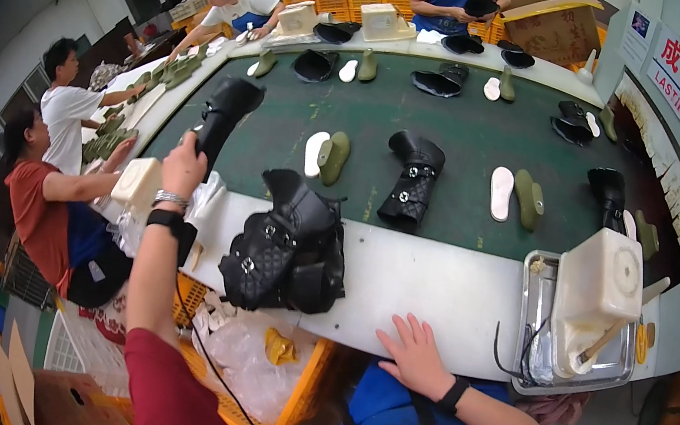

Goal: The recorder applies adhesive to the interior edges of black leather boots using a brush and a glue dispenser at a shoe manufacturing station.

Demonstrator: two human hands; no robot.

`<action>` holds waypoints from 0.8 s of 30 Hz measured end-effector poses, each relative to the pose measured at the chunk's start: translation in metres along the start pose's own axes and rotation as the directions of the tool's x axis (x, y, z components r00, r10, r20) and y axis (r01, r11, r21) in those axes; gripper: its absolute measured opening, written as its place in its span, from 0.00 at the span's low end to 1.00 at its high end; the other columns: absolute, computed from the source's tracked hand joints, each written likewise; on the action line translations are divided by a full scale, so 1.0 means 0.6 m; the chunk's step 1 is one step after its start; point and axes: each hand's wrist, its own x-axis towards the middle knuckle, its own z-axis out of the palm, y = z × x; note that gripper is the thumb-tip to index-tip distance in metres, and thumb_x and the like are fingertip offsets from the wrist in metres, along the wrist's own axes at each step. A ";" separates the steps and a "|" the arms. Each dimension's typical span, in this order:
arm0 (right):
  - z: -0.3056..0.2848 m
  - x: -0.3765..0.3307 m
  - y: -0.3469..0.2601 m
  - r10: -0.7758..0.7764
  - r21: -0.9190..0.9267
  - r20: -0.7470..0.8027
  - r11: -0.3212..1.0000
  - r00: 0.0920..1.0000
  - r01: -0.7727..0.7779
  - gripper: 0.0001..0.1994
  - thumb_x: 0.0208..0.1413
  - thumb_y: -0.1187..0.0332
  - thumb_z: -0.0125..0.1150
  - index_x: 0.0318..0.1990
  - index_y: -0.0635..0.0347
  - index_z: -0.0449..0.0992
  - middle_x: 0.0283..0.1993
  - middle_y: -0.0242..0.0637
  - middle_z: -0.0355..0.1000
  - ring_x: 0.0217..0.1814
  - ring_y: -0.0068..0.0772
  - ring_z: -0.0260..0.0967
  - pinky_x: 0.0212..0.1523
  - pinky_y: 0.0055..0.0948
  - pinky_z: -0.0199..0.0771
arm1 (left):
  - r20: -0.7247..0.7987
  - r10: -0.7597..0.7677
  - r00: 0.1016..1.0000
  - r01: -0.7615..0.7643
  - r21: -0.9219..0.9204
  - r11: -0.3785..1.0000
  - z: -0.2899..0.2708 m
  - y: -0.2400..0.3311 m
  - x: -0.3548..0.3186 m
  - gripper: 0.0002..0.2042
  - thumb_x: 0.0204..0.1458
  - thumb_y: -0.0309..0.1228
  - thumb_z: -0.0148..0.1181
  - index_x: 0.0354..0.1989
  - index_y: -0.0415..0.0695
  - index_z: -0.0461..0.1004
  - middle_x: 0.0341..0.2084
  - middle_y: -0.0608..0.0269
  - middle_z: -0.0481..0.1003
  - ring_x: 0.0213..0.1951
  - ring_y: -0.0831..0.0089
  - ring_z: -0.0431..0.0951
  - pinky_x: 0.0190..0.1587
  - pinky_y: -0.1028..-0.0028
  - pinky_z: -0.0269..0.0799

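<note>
Left hand (183,164) gripped one boot (228,108) upper left over the belt (466,135); right hand (415,357) lay flat, fingers spread; pile (290,249) at centre still waited.

Two hands of the wearer are seen — the left hand (182,161) closed round one black boot upper (226,112), the right hand (415,356) laid flat on the white table edge (435,284). On the green belt (457,133), one upright black boot (412,179) is counted mid-belt, with one heap of black uppers (291,245) beside — and four other workers are counted.
</note>
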 end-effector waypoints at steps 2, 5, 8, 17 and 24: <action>0.002 0.000 0.000 -0.016 -0.051 0.015 0.999 1.000 0.017 0.28 0.48 0.55 0.60 0.58 0.45 0.64 0.61 0.46 0.57 0.63 0.53 0.51 0.59 0.52 0.53 | 0.019 -0.005 1.000 0.002 0.146 0.989 0.088 -0.025 0.035 0.10 0.48 0.32 0.51 0.39 0.45 0.65 0.25 0.44 0.74 0.29 0.47 0.77 0.31 0.55 0.73; 0.001 0.008 -0.002 0.010 -0.120 0.054 0.993 0.998 -0.003 0.28 0.48 0.55 0.60 0.58 0.43 0.64 0.61 0.44 0.57 0.63 0.51 0.53 0.58 0.52 0.55 | 0.063 -0.035 0.997 0.018 0.246 0.969 0.203 -0.032 0.057 0.07 0.52 0.29 0.46 0.39 0.47 0.64 0.26 0.47 0.73 0.28 0.51 0.78 0.29 0.58 0.74; 0.004 0.011 -0.003 0.018 -0.132 0.075 0.991 0.997 -0.008 0.27 0.48 0.55 0.60 0.58 0.40 0.64 0.61 0.42 0.58 0.62 0.49 0.54 0.56 0.51 0.58 | 0.088 -0.078 0.993 0.051 0.271 0.961 0.286 -0.031 0.074 0.05 0.55 0.29 0.44 0.39 0.47 0.63 0.26 0.49 0.72 0.28 0.53 0.78 0.28 0.61 0.75; 0.008 0.016 -0.016 -0.036 -0.144 0.077 0.989 0.996 0.047 0.27 0.47 0.54 0.60 0.57 0.39 0.64 0.60 0.41 0.59 0.61 0.48 0.55 0.54 0.52 0.58 | 0.694 -0.516 0.502 0.423 0.323 0.846 0.483 -0.117 0.025 0.27 0.53 0.50 0.47 0.62 0.55 0.59 0.54 0.43 0.65 0.57 0.53 0.66 0.59 0.59 0.59; 0.012 0.009 -0.011 0.018 -0.111 0.077 0.994 0.997 -0.009 0.27 0.48 0.56 0.59 0.58 0.40 0.63 0.63 0.42 0.56 0.64 0.49 0.52 0.59 0.52 0.53 | 0.572 0.070 0.817 -0.034 -0.074 0.997 0.278 -0.079 0.078 0.40 0.40 0.42 0.64 0.64 0.51 0.52 0.46 0.41 0.71 0.48 0.48 0.72 0.51 0.60 0.68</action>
